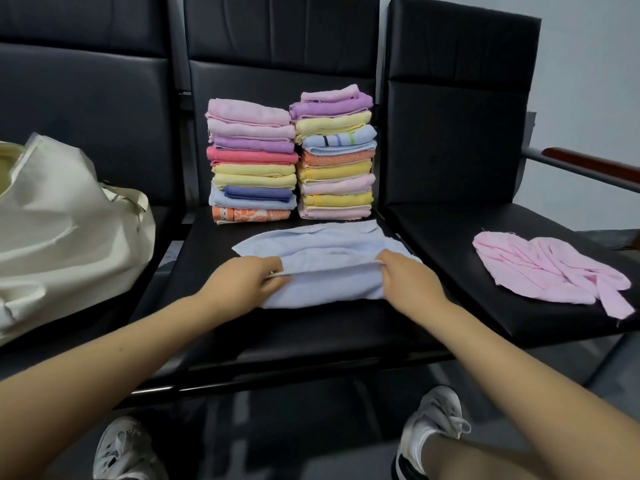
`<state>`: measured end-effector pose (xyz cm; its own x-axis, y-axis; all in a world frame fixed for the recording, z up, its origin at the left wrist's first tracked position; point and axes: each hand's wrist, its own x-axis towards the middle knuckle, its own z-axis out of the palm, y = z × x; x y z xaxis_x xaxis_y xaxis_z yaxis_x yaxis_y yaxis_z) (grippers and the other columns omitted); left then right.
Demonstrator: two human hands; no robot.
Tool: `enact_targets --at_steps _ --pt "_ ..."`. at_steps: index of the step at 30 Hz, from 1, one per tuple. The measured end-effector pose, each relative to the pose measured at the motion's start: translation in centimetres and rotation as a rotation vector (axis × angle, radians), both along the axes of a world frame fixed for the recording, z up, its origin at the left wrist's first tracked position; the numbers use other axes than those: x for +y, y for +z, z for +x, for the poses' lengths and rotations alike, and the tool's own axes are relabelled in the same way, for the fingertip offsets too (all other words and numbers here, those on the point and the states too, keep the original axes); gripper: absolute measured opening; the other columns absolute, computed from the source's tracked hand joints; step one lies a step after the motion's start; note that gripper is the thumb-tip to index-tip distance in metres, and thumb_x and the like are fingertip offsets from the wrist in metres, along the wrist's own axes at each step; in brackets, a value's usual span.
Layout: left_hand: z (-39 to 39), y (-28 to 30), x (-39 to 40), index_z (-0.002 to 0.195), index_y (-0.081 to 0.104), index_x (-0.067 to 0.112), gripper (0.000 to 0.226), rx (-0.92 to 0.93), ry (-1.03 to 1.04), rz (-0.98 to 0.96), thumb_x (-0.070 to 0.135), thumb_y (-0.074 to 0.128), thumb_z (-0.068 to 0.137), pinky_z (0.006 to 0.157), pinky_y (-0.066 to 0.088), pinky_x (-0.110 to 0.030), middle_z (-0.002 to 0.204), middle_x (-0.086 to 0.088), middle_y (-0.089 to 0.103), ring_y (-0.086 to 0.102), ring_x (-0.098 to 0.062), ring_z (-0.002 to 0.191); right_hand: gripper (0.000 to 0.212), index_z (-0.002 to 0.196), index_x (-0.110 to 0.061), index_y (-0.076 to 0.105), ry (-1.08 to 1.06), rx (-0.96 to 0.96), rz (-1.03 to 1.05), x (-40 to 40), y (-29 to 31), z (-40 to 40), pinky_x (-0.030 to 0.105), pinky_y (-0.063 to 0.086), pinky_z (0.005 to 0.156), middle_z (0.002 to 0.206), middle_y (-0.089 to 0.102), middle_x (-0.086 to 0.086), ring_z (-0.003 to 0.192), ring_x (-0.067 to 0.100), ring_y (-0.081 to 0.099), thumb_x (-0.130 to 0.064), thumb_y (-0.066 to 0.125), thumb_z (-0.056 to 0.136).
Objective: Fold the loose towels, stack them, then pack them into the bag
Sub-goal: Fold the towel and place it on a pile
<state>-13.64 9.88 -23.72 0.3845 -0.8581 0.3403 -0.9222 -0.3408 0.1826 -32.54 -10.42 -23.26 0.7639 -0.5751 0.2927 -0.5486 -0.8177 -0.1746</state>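
Nearest to me are my two shoes (433,424) on the floor, and above them both forearms reach forward over the front edge of the middle seat (311,334). My left hand (242,284) and right hand (410,280) sit at opposite ends of the light blue towel (329,268), each pinching a folded edge between thumb and curled fingers, knuckles up and wrists low; I judge I hold it by both ends so the fold stays straight as I carry the near half over the far half. The towel lies flat on the seat just in front of the stacks, which leaves a short lift once it is folded. Off to my right, on the next seat, the loose pink towel (547,271) lies crumpled and unfolded, well apart from my hands, probably next in line. To my left the cream bag (69,230) slumps on the left seat, its mouth toward the seat back, handy for packing later. Farthest, against the backrest, the left stack (252,161) and the right stack (334,154) of folded towels stand side by side, touching or nearly so.
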Motion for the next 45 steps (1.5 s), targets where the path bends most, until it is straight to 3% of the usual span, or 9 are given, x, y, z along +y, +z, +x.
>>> enact_targets --at_steps 9,12,16,21,23,27,30,40,45 --pt "1.7 -1.3 0.2 0.061 0.034 0.014 0.043 0.347 0.005 -0.197 0.027 0.05 0.099 0.057 0.03 -0.03 0.056 0.004 0.036 0.035 -0.013 0.055 0.028 0.089 -0.007 0.064 -0.202 -0.464 0.216 -3.2 1.6 0.6 0.039 0.05 0.072 0.088 0.064 0.01 0.087 0.031 0.06 -0.028 0.046 0.097" --pt "1.8 -0.7 -0.6 0.06 0.031 0.015 0.045 0.41 0.088 -0.368 0.027 0.053 0.097 0.052 0.024 -0.025 0.055 0.003 0.03 0.029 -0.01 0.053 0.026 0.095 -0.007 0.064 -0.168 -0.484 0.26 -3.3 2.0 2.6 0.04 0.049 0.078 0.099 0.062 0.009 0.099 0.027 0.055 -0.024 0.045 0.097" --pt "2.3 -1.3 -2.3 0.058 0.032 0.012 0.047 0.496 0.242 -0.397 0.027 0.048 0.099 0.056 0.028 -0.034 0.055 -0.001 0.034 0.034 -0.014 0.055 0.026 0.099 -0.003 0.058 -0.1 -0.461 0.468 -3.7 2.5 5.0 0.033 0.039 0.069 0.097 0.058 0.006 0.091 0.023 0.054 -0.021 0.039 0.099" --pt "2.5 -2.4 -5.6 0.06 0.042 0.013 0.045 0.475 0.292 -0.314 0.027 0.036 0.103 0.06 0.03 -0.034 0.064 0.002 0.049 0.045 -0.015 0.063 0.045 0.119 -0.012 0.053 -0.089 0.049 0.326 -5.0 -0.3 6.3 0.035 0.039 0.094 0.122 0.057 0.005 0.112 0.024 0.051 -0.034 0.02 0.099" --pt "2.9 -2.5 -6.7 0.068 0.048 0.015 0.041 0.431 0.208 -0.242 0.029 0.033 0.103 0.069 0.035 -0.033 0.073 0.002 0.055 0.051 -0.02 0.074 0.04 0.118 -0.008 0.054 -0.049 0.139 0.198 -4.7 -1.5 6.0 0.033 0.034 0.089 0.122 0.06 0.01 0.114 0.028 0.051 -0.031 0.025 0.103" --pt "3.2 -2.9 -6.4 0.075 0.04 0.02 0.033 0.246 0.092 -0.021 0.034 0.032 0.103 0.079 0.042 -0.039 0.085 -0.005 0.059 0.056 -0.027 0.084 0.026 0.088 -0.013 0.047 0.082 0.066 0.095 -3.1 -1.7 5.4 0.034 0.033 0.075 0.093 0.061 0.008 0.096 0.028 0.053 -0.028 0.033 0.104" --pt "3.2 -2.7 -4.8 0.074 0.037 0.019 0.033 0.203 0.099 -0.041 0.033 0.033 0.103 0.073 0.042 -0.04 0.08 -0.008 0.059 0.057 -0.029 0.079 0.035 0.069 -0.023 0.03 0.104 0.06 0.177 -1.7 -1.4 4.3 0.035 0.032 0.066 0.07 0.047 -0.002 0.077 0.023 0.05 -0.031 0.035 0.103" --pt "4.1 -2.1 3.9 0.082 0.046 0.013 0.03 0.049 0.121 0.047 0.034 0.037 0.102 0.065 0.033 -0.036 0.073 0.0 0.055 0.052 -0.023 0.071 0.034 0.07 -0.026 0.035 0.319 0.236 0.288 6.2 1.3 3.5 0.03 0.03 0.059 0.073 0.047 -0.01 0.076 0.016 0.047 -0.034 0.037 0.102" --pt "5.5 -2.9 6.3 0.088 0.057 0.012 0.062 0.06 0.096 0.064 0.059 0.016 0.085 0.08 0.043 -0.038 0.089 0.002 0.05 0.051 -0.02 0.089 0.022 0.086 -0.014 0.053 0.32 -0.175 0.389 6.2 5.5 5.6 0.038 0.041 0.077 0.09 0.059 0.002 0.09 0.025 0.055 -0.026 0.04 0.101"
